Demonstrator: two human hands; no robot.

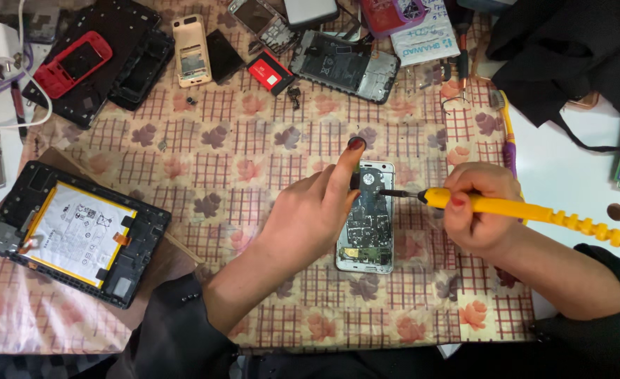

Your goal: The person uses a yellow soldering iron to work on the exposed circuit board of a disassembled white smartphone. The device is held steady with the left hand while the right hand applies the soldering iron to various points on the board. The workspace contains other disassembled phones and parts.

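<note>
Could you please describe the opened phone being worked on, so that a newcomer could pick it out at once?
Start at the checked, leaf-patterned tablecloth and look just right of its centre, between the two hands. There lies a small silver-framed phone, back off, circuit board showing. Unlike the other opened devices, the left hand steadies it and the right hand holds a yellow-handled screwdriver to it.

Phone repair bench; opened phones (345, 67) and tablet (75, 231) strewn about.

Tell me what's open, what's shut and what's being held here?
Small phone: back off, circuit board showing.
Yellow screwdriver: gripped by right hand, tip on the phone.
Left hand: pressing the phone's top edge with one finger.
Tablet: opened, battery showing.
Red phone shell: empty.
</note>
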